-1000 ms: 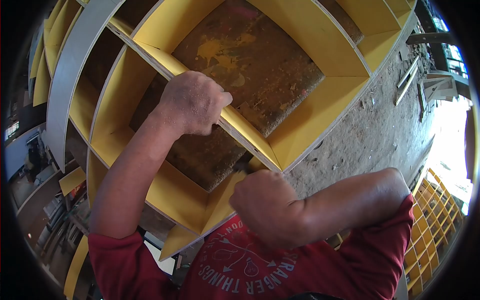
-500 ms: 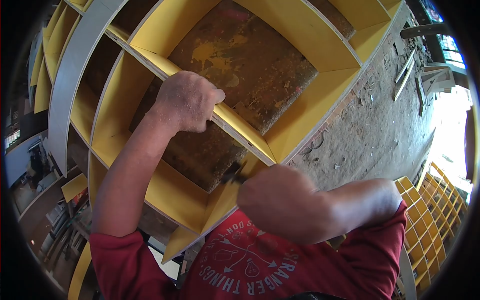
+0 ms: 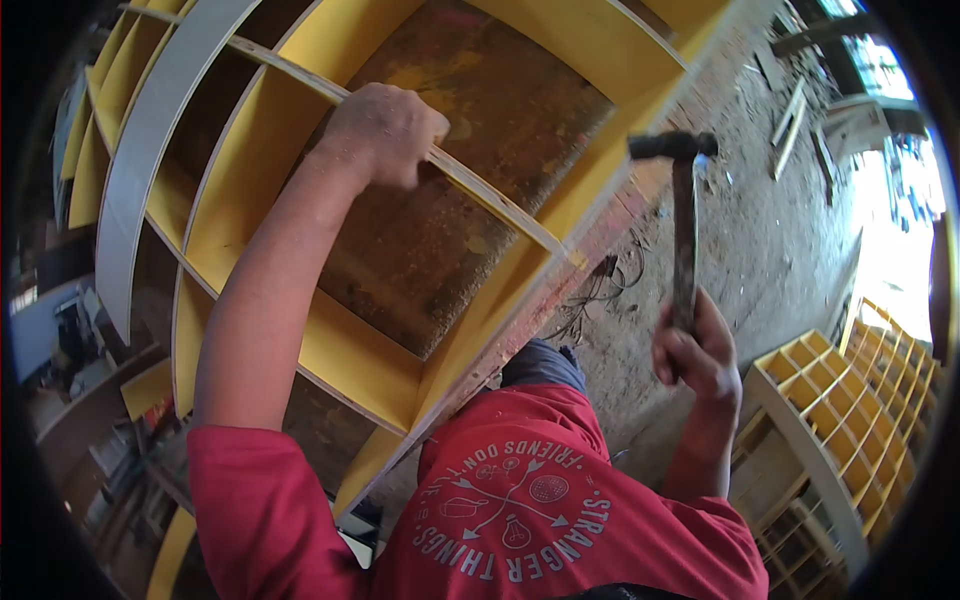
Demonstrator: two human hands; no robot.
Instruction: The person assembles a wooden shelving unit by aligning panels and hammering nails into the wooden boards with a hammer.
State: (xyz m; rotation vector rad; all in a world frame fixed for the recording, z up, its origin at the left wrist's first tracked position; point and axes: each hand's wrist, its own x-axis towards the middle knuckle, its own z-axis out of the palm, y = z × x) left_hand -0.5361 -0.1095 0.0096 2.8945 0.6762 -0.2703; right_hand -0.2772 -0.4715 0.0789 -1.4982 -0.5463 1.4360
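Note:
My left hand point(image 3: 385, 130) is closed over the top edge of a divider panel point(image 3: 490, 198) in a yellow wooden grid frame point(image 3: 365, 370). The fingers wrap round that panel. Raised off to the right of the frame, my right hand point(image 3: 697, 350) grips a hammer point(image 3: 684, 220) by the lower part of its handle. The hammer stands nearly upright in view, its dark head at the top and apart from the wood. The divider meets the frame's outer side panel point(image 3: 565, 215) at a corner between the two hands.
A brown paint-stained board point(image 3: 500, 85) shows through the frame's openings. To the right lies a dirt floor point(image 3: 745, 240) with cables point(image 3: 600, 290) and wood scraps point(image 3: 790, 130). More yellow grid frames point(image 3: 840, 400) stand at lower right. A curved grey panel point(image 3: 150, 160) borders the left side.
My right hand has swung from low beside the frame's corner out to the right and up, bringing the hammer into clear view. My left hand keeps its hold on the divider panel.

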